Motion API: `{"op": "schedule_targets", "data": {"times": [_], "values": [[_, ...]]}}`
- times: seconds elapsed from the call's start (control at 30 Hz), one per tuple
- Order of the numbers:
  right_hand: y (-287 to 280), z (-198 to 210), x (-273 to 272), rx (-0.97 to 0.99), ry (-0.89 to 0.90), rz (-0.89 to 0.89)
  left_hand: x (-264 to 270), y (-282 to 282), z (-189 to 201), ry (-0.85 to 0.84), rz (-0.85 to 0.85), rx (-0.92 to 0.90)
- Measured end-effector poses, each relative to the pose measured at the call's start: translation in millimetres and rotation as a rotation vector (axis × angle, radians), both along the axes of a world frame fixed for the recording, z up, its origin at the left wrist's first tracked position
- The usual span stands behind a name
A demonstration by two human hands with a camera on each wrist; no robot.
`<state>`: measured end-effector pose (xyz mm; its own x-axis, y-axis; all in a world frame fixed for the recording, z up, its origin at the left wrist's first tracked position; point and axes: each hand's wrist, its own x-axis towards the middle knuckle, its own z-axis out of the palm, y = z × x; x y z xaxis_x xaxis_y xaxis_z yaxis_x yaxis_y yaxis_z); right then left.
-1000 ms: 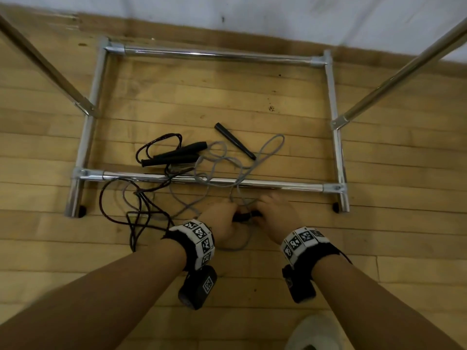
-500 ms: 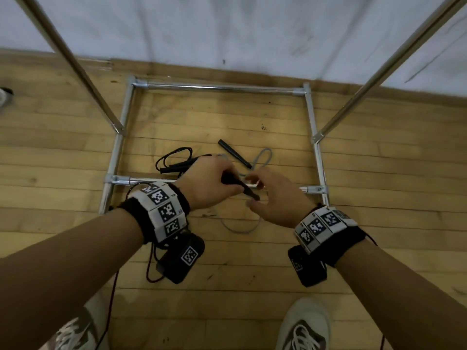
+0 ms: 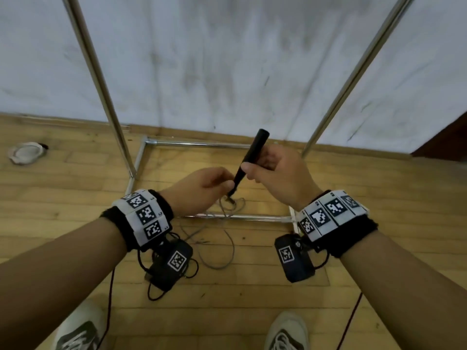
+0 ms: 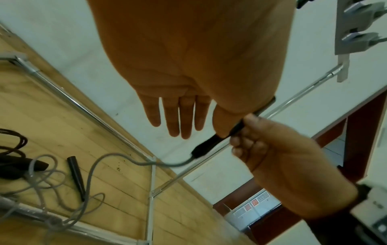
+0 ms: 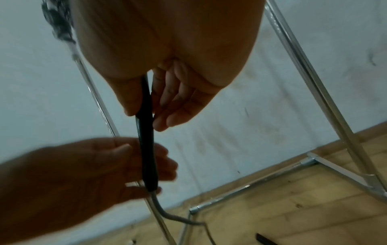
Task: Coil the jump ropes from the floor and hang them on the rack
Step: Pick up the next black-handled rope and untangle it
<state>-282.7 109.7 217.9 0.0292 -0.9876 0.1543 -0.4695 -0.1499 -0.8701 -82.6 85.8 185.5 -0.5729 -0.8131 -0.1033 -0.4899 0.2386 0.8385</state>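
Your right hand is gripping the grey jump rope's black handle; your left hand is pinching its lower end. You are just starting to coil, and next the trailing cord needs gathering into loops.

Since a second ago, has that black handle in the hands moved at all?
Yes. The black handle has come up off the floor by the rack's front bar; the right hand holds it tilted, well above it.

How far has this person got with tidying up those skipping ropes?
Barely started. Nothing hangs on the chrome tube rack yet. The right hand holds one slim black handle of the grey rope, and the left hand pinches its lower end. The grey cord trails uncoiled, and the dark rope lies untouched on the wooden floor.
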Motion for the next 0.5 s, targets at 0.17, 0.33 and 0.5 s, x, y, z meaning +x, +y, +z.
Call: {"op": "schedule_targets", "data": {"times": [0.17,0.33,0.5], "values": [[10,34,0,-0.084,-0.055,-0.087,0,12,39,0.089,-0.004,-0.079],[23,54,-12,-0.246,0.275,-0.169,8,13,73,-0.074,0.058,-0.262],[33,70,-4,-0.311,0.783,-0.006,14,19,99,-0.099,0.052,-0.385]]}}
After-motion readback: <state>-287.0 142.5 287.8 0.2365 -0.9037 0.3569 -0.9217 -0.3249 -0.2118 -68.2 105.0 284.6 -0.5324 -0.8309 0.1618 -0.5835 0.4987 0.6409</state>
